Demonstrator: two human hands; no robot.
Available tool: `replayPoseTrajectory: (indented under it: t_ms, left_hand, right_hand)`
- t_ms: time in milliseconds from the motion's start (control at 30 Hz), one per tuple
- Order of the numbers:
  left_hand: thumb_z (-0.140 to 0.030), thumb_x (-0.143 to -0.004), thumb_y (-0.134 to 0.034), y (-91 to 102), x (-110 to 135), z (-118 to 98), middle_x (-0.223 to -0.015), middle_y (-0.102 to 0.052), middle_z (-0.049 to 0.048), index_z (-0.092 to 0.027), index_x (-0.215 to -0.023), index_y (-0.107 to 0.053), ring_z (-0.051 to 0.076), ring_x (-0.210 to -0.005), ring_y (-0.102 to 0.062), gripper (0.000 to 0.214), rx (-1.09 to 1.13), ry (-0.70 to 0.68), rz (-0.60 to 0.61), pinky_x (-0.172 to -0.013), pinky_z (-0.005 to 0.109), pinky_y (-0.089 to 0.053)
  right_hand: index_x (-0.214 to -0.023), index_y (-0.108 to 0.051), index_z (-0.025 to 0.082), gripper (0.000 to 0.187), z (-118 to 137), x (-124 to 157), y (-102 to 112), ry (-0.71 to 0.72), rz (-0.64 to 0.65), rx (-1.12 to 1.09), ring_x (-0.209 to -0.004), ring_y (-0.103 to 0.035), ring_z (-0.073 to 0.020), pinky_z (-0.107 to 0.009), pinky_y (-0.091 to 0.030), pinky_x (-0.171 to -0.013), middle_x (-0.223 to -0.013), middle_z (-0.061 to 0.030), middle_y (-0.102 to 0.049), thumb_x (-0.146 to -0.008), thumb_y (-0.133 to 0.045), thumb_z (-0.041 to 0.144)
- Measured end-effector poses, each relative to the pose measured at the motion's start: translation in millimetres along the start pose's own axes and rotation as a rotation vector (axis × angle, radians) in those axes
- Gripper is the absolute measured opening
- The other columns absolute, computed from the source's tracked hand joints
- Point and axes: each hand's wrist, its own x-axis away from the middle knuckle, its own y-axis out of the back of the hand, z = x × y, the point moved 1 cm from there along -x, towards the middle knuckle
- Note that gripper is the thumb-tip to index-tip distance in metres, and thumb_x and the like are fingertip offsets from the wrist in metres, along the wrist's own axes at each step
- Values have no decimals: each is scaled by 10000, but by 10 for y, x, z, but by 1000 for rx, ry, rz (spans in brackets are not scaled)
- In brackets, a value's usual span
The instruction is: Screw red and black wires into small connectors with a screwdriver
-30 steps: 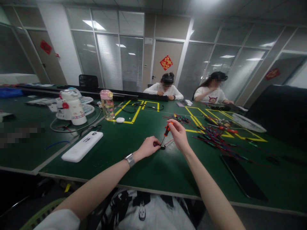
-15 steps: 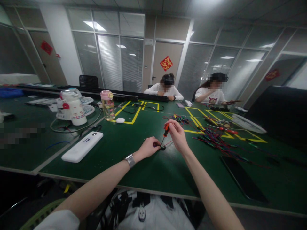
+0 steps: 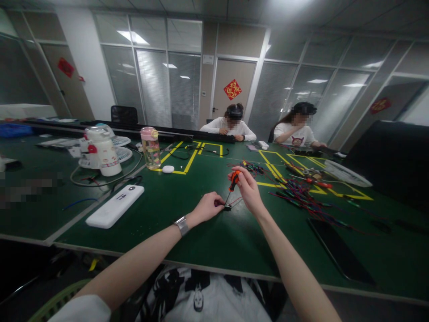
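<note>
Head view: right hand (image 3: 250,192) holds screwdriver (image 3: 232,187) steeply, tip down-left.

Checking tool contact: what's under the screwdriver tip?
Below the screwdriver: small black part with red wires, left hand holding it on the table. Contact point too small to see.

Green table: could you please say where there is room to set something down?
Bare mat lies between the white power bank and the left hand on its small part, and between the right hand and the black phone. It is crowded past the right hand's screwdriver, where the wire pile spreads, and around the bottles.
</note>
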Motion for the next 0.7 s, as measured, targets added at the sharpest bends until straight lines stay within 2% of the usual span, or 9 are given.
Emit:
replayPoseTrajectory:
  t_ms: [233, 367, 533, 700]
  left_hand:
    - [-217, -765, -645, 6, 2, -6, -840, -648, 44, -165, -828, -726, 153, -758, -614, 115, 6, -4, -4, -721, 256, -491]
    - [-214, -763, -641, 20, -1, -20, -846, -650, 52, -154, -836, -727, 158, -760, -615, 128, -9, -11, -1, -723, 259, -488]
    - [-223, -762, -635, 6, -8, 1, -850, -650, 51, -158, -835, -726, 164, -763, -612, 134, -23, -8, 6, -728, 266, -484]
    - [-224, -764, -632, -8, 0, 26, -853, -653, 49, -159, -836, -728, 159, -758, -611, 136, -4, -23, 0, -722, 262, -483]
  right_hand:
    - [-1140, -609, 251, 301, 44, 6, 19, -10, -15, 56, -869, -630, -176, -321, -496, -822, -964, -44, -662, -891, -532, 401]
    - [-1019, -660, 237, 231, 103, 10, -4, 17, -30, 134, -792, -595, -156, -282, -480, -743, -879, -18, -646, -820, -633, 351]
    - [-913, -684, 223, 210, 86, 30, -56, 24, -70, 144, -732, -551, -138, -258, -456, -660, -879, -13, -611, -734, -714, 331]
    - [-877, -674, 229, 179, 43, 34, -46, 26, -96, 59, -720, -551, -137, -255, -454, -647, -818, -8, -609, -808, -642, 391]
